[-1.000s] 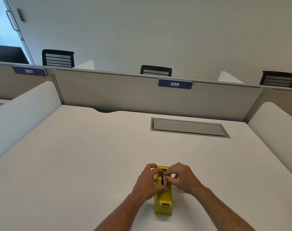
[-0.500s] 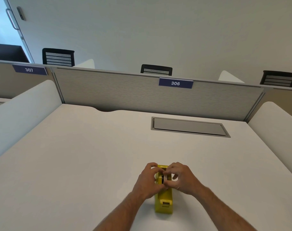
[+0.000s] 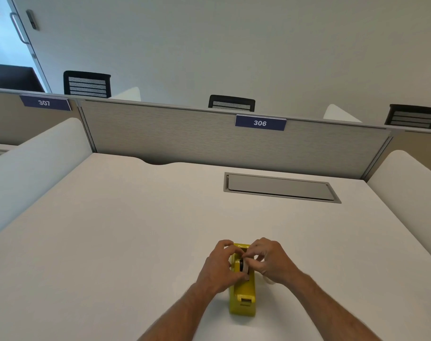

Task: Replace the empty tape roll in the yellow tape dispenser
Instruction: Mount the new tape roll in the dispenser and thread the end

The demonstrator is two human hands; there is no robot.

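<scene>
A yellow tape dispenser point(image 3: 242, 295) stands on the white desk point(image 3: 116, 242) near its front edge, with its cutter end towards me. My left hand point(image 3: 219, 265) wraps its left side. My right hand point(image 3: 271, 260) pinches a pale tape roll point(image 3: 245, 266) on a black hub in the dispenser's slot. Fingers hide most of the roll. A pale, translucent object point(image 3: 267, 279) shows on the desk under my right wrist; I cannot tell what it is.
A grey cable hatch point(image 3: 280, 188) is set into the desk at the back right. A grey partition point(image 3: 185, 139) with a label "306" closes the far edge. Curved white side panels point(image 3: 30, 166) flank the desk.
Both hands stay on the dispenser. My right fingers have shifted slightly on the roll, and the roll sits a little lower in the slot.
</scene>
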